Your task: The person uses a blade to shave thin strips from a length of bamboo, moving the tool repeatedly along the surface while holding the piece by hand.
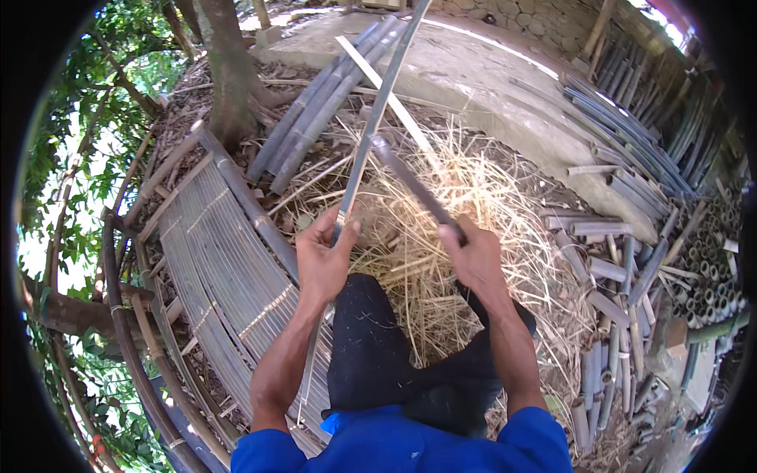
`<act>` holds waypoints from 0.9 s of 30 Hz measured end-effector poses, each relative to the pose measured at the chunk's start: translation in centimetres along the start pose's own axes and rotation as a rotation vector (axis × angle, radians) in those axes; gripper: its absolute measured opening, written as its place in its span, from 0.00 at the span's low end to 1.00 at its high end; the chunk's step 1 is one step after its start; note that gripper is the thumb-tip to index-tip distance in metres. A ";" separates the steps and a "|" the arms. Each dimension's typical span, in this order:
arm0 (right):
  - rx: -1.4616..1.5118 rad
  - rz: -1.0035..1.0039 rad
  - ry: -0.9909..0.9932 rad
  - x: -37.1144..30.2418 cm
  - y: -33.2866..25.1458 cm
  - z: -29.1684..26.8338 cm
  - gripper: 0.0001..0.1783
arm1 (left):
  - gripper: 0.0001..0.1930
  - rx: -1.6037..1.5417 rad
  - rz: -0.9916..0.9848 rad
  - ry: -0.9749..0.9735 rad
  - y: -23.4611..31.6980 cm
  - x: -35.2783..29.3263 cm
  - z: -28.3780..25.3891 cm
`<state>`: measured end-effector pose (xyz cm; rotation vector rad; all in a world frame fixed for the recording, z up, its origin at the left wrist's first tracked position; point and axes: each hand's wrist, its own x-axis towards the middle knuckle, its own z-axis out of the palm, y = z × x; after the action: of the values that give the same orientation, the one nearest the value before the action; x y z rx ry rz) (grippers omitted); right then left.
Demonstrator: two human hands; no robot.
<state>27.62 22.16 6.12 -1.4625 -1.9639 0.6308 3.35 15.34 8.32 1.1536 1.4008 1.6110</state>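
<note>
My left hand [322, 256] is closed around a long bamboo strip [378, 106], which slants up and away to the far edge of the view. A thin length of it seems to run back below the hand, beside my forearm. My right hand [473, 252] grips a long dark knife [414, 183] by its near end. The knife's shiny far end meets or crosses the strip ahead of my left hand; whether they touch, I cannot tell. Pale bamboo shavings [489, 189] lie heaped on the ground beneath both hands and around my knees.
A slatted bamboo bench [229, 244] stands close on my left. Beyond are thick bamboo poles [323, 94], a pale split strip [406, 118] and a tree trunk [225, 71]. A concrete ledge [489, 102] runs across the back. Cut bamboo pieces [599, 229] are piled at right.
</note>
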 end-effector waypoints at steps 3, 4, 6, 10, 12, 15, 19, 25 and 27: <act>-0.115 -0.216 -0.102 -1.7 -2.8 1.3 0.33 | 0.17 -0.009 -0.007 -0.065 -2.5 -2.4 -0.3; -0.126 -0.209 -0.107 -2.3 -3.0 1.5 0.33 | 0.17 -0.027 0.015 -0.118 -3.3 -3.0 -0.5; -0.226 -0.372 -0.065 -2.9 -3.3 2.2 0.31 | 0.18 -0.045 0.035 -0.136 -4.0 -4.1 -0.6; -0.152 -0.029 -0.054 0.4 -4.2 1.1 0.33 | 0.14 -0.012 -0.141 -0.129 -2.9 -5.0 -2.5; -0.188 -0.184 -0.088 -1.4 -4.3 2.4 0.34 | 0.15 0.004 -0.163 -0.147 -3.0 -5.2 -2.9; -0.262 -0.416 -0.093 -0.6 -3.8 1.5 0.36 | 0.19 -0.005 -0.084 -0.144 -4.6 -6.7 -3.0; -0.259 -0.100 -0.139 1.3 -1.8 0.9 0.42 | 0.18 0.051 -0.285 -0.175 -4.5 -8.9 -4.5; -0.280 0.012 -0.180 5.5 0.1 -1.3 0.43 | 0.17 0.163 -0.322 -0.147 -5.0 -11.8 -7.4; -0.174 0.151 0.100 9.8 5.0 -4.9 0.46 | 0.15 0.076 -0.411 -0.122 -5.8 -13.9 -7.5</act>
<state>32.45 33.06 7.94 -1.7268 -1.8823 0.4494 1.10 0.84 0.06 0.9142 1.5116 1.1897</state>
